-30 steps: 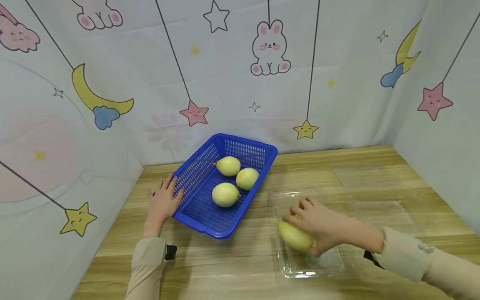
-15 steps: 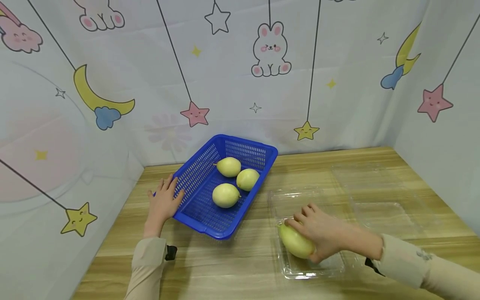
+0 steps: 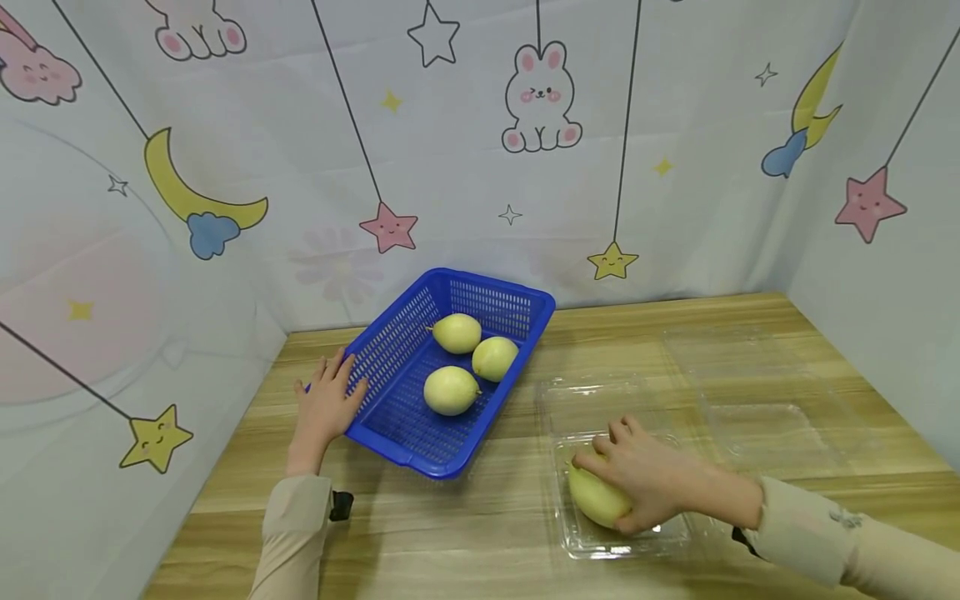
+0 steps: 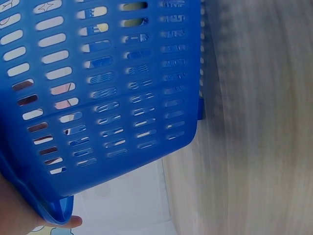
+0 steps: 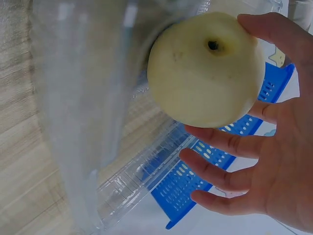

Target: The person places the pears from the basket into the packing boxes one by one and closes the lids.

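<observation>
My right hand (image 3: 648, 475) holds a pale yellow pear (image 3: 596, 497) inside the near half of a clear plastic clamshell box (image 3: 600, 550). In the right wrist view, the thumb and nearer fingers touch the pear (image 5: 205, 73), while the other fingers are spread apart. My left hand (image 3: 326, 400) rests on the left rim of a blue perforated basket (image 3: 420, 467), fingers spread. The left wrist view shows the basket's outer wall (image 4: 122, 107), with only part of that hand at the lower left. Three pears (image 3: 452, 391) lie in the basket.
The clamshell's lid half (image 3: 592, 404) lies spread open behind the held pear. Another clear plastic box (image 3: 765, 425) stands to the right. Wooden table (image 3: 480, 533) surrounds them, with a printed cloth (image 3: 450, 167) at the back and sides.
My right hand has lowered the pear into the near half of the clear box, moving slightly towards me and right. The left hand and basket stay put.
</observation>
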Demonstrator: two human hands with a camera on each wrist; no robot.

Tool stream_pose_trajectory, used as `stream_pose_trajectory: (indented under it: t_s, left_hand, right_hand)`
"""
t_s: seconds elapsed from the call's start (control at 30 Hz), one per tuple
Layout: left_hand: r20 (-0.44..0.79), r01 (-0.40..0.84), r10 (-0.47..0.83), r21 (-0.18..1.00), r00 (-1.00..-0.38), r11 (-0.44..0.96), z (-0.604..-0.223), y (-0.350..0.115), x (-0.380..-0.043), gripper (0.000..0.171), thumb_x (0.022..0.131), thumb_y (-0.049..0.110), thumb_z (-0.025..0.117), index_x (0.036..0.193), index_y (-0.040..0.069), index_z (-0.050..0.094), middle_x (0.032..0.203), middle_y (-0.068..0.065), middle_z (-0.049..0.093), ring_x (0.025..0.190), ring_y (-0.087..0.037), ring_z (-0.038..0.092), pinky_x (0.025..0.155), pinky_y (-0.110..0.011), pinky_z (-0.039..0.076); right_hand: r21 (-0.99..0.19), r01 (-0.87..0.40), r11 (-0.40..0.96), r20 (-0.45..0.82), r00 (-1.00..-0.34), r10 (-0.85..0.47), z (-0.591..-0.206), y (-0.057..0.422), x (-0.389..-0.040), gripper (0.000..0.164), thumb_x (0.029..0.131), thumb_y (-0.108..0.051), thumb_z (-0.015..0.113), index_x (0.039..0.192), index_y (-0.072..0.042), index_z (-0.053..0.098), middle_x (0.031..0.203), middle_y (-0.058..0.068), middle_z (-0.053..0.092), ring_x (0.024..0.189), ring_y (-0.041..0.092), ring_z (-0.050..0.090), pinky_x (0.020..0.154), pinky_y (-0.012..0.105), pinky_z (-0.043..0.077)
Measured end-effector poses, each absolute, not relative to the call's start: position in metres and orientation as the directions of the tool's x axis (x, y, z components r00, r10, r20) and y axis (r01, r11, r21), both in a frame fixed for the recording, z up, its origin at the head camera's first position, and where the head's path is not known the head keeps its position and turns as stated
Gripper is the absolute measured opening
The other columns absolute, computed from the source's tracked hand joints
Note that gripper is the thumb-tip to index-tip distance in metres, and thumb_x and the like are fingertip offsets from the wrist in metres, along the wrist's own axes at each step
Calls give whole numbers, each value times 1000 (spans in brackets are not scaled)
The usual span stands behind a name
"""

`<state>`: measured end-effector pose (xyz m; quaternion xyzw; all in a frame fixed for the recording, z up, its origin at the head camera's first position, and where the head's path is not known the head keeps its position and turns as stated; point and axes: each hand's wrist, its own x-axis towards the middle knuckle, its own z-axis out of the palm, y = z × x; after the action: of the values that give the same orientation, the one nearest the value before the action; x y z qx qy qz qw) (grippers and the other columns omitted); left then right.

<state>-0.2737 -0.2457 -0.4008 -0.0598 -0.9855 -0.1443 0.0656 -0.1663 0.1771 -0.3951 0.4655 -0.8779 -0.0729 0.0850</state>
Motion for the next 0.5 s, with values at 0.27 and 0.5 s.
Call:
stream_pose_trajectory:
  t_s: [0.27,0.5]
  left_hand:
    - [135,131,97,268,-986,955,-402,-246,-274,55,93,32,38,139,3,28,148,-19,17,134,-44,10,95,-73,2]
    - [137,130,96,266,-986,955,-403,-246,-274,55,93,32,38,139,3,28,148,-19,17,134,-43,10,95,-73,2]
  right_hand:
    - [230,-812,537,103,-528,-843,-395,176,-164,71,55,-61,69,111,-23,49,87,-3,53,78,17,46,74,39,36]
    - [257,-816,518,86,-515,-853,-389,176,-161,70,57,-63,67,113,-23,51,88,-1,53,79,18,47,72,40,38]
